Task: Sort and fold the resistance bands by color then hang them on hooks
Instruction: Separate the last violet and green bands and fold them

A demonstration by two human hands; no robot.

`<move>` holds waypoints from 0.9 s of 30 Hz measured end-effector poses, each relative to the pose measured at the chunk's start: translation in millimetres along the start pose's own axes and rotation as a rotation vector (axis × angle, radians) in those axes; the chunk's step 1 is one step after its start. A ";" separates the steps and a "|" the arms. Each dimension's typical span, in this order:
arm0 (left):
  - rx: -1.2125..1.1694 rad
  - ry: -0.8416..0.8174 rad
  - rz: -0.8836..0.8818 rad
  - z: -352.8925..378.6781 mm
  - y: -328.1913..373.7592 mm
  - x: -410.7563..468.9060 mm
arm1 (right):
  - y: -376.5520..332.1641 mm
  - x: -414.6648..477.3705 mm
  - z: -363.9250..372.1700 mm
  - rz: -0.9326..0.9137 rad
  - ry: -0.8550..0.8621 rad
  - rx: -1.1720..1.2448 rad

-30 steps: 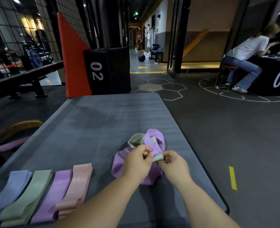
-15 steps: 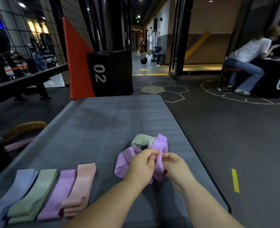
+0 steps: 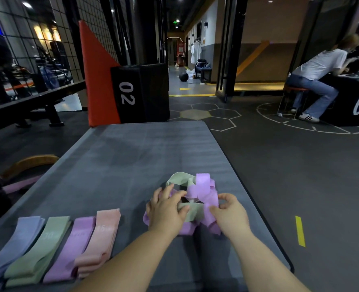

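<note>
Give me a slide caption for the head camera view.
Left hand pinches the green band, right hand the purple band, untangling them on a grey mat beside four folded stacks.

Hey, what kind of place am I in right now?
Most likely a gym: folded resistance bands lie in a row on a grey exercise mat, a black padded box numbered 02 stands beyond it, and a dark ball sits down the corridor.
</note>
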State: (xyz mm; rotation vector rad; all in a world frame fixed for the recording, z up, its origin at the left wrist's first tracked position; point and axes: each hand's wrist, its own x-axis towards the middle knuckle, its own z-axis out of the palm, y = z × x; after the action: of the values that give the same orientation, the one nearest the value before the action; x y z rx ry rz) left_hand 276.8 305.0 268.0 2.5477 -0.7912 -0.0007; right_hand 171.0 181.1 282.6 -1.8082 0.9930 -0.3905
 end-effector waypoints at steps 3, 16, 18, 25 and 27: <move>0.088 -0.174 -0.020 11.3 -5.7 2.0 | 0.6 -2.3 -5.8 -0.038 0.028 -0.191; -0.098 0.122 -0.087 0.5 -25.6 37.3 | 2.3 0.1 -31.6 -0.095 0.230 -0.220; -0.184 0.208 -0.141 -7.4 -29.8 44.9 | 3.1 0.9 -31.1 -0.080 0.207 -0.270; -0.121 0.051 -0.126 -5.7 -28.6 45.9 | 4.2 -2.8 -20.8 0.030 -0.075 -0.599; -0.104 -0.010 -0.081 3.3 -31.2 43.9 | 6.0 -0.9 -18.3 -0.002 -0.047 -0.640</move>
State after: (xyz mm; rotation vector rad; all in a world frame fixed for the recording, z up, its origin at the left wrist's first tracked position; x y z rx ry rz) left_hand 329.7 302.7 257.3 2.4807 -0.6733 -0.0782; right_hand 155.9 169.6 285.8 -2.3709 1.1667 -0.0194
